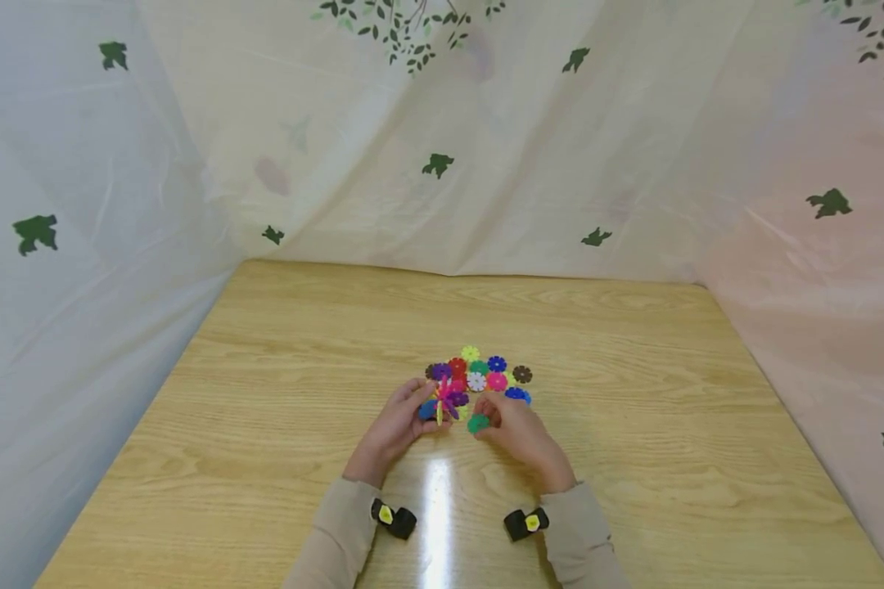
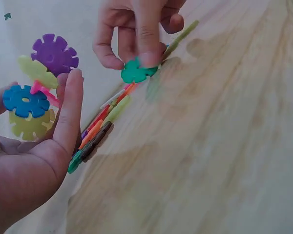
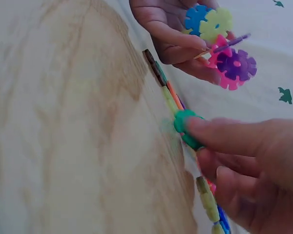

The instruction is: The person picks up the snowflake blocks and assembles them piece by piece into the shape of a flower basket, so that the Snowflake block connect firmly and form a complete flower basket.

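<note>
My left hand grips a cluster of joined notched discs; in the left wrist view purple, yellow, pink and blue ones show above the palm. The right wrist view shows the same cluster with a yellow disc and a purple disc at its outer side. To the right of it, my right hand pinches a green disc between thumb and fingers, apart from the cluster. In the right wrist view the thumb covers part of that green disc.
Loose discs lie spread on the wooden table just beyond the hands, among them a white one, a red one and a brown one. A pale curtain with green leaf shapes hangs behind and at both sides.
</note>
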`<state>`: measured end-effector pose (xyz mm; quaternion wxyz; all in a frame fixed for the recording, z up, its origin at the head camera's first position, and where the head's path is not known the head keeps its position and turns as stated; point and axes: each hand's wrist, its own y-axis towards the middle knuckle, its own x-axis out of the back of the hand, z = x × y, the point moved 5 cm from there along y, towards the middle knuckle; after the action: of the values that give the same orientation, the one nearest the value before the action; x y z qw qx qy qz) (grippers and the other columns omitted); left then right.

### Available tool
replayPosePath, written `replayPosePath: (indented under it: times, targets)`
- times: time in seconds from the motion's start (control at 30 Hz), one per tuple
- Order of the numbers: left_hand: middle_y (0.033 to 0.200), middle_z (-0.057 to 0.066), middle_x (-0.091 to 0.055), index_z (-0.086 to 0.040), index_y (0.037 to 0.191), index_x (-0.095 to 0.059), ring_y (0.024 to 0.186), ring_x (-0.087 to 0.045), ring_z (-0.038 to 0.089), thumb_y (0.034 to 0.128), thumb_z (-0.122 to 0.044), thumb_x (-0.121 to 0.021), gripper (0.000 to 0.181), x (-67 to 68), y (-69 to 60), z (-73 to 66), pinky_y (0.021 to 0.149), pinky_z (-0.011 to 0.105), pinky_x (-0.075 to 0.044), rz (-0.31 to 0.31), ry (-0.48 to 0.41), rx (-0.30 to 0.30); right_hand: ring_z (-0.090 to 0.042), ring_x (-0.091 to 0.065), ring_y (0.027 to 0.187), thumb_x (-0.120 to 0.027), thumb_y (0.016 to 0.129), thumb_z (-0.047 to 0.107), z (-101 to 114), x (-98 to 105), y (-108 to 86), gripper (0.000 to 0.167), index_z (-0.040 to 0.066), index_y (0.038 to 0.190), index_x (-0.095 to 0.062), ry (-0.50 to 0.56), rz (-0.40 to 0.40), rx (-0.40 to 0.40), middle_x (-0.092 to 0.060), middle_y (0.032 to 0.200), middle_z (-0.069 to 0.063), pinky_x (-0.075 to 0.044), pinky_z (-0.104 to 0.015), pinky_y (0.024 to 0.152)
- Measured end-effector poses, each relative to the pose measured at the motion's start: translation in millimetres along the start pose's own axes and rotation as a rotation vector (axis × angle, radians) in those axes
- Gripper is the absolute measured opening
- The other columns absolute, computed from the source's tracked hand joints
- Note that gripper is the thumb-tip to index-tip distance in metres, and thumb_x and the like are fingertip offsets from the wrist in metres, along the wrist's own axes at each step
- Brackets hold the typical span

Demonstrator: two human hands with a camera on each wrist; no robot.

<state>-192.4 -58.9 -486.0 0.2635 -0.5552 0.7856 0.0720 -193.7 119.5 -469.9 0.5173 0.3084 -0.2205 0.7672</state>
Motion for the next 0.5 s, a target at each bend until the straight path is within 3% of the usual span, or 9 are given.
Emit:
replayPosePath:
  times: [0.17,0.27,0.37,0.5]
  targets:
    - [0.089,0.001,-0.062,-0.005,0.109,-0.039,0.072,-0.068,0.011,0.1026,-0.011,-0.044,0.01,-0.1,0.2,2.3,0.07,0.024,-0.062,-0.023,0.024,0.008,-0.021,-0.067,0.071,-0.067,0.089,0.004,-4.4,8.3,2.8,0.016,0.002,0.104,-0.063,0.305,-0.244,-0.102,-0.069,0.087,-0.014,-0.057,-0.024,0.051]
    - [0.087,0.0,-0.064,-0.004,0.112,-0.037,0.069,-0.067,0.01,0.0995,-0.006,-0.049,0.018,-0.1,1.6,4.3,0.067,0.023,-0.061,-0.063,0.086,0.008,-0.031,-0.07,0.073,-0.068,0.088,0.004,-1.8,10.6,2.2,0.022,-0.002,0.109,-0.064,0.474,-0.334,-0.123,-0.07,0.092,-0.022,-0.06,-0.03,0.05]
    - [0.091,0.0,-0.065,-0.003,0.114,-0.037,0.07,-0.067,0.011,0.0966,-0.004,-0.054,0.025,-0.3,3.0,5.9,0.066,0.022,-0.06,-0.11,0.14,-0.002,-0.035,-0.071,0.075,-0.069,0.087,0.004,3.8,11.3,0.9,0.021,-0.003,0.106,-0.066,0.531,-0.366,-0.118,-0.07,0.091,-0.023,-0.061,-0.033,0.053]
    - [0.095,0.004,-0.064,0.002,0.118,-0.037,0.073,-0.066,0.01,0.0931,-0.005,-0.061,0.035,-0.6,3.7,4.8,0.066,0.021,-0.058,-0.161,0.211,-0.041,-0.038,-0.071,0.074,-0.071,0.086,0.004,9.5,11.8,-0.8,0.019,-0.001,0.103,-0.067,0.53,-0.399,-0.105,-0.071,0.087,-0.021,-0.061,-0.036,0.051]
